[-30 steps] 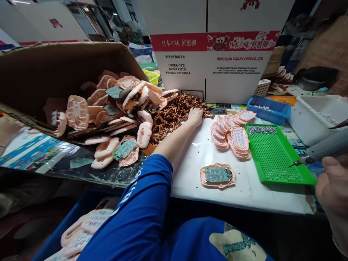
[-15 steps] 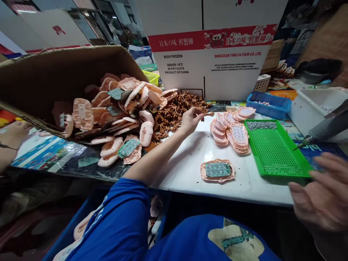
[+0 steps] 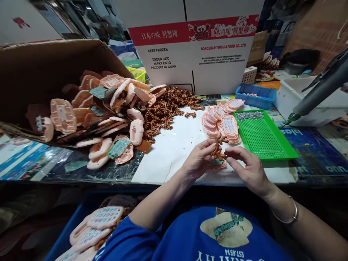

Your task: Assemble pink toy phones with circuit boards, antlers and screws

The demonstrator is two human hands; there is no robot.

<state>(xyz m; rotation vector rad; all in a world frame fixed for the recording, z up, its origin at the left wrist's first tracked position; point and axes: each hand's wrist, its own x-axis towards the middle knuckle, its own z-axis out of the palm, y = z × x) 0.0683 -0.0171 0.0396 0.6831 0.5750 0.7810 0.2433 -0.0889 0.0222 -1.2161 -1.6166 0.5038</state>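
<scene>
In front of my chest, my left hand (image 3: 200, 158) pinches brown antler-shaped plastic pieces (image 3: 218, 149), apparently two together. The thumb and forefinger of my right hand (image 3: 248, 168) close on the tip of the lower one. Directly beneath lies a pink casing half (image 3: 219, 166) with a green circuit board, mostly hidden by the hands. Just beyond are stacked pink keypad casings (image 3: 230, 127). A heap of the same brown pieces (image 3: 170, 107) spreads over the white work surface to the left, with a few loose ones near its right edge.
A tipped carton (image 3: 106, 49) spills pink casing parts on the left. A green tray (image 3: 268, 136) with small metal screws sits right, under a hanging electric screwdriver (image 3: 312, 98). Behind stand a blue tray (image 3: 257, 95) and a large white carton (image 3: 217, 78). A blue bin (image 3: 72, 224) holds casings below.
My left hand has come from the brown heap to above the casing half, carrying brown pieces. My right hand has moved in from the far right to meet it. The view has shifted right.
</scene>
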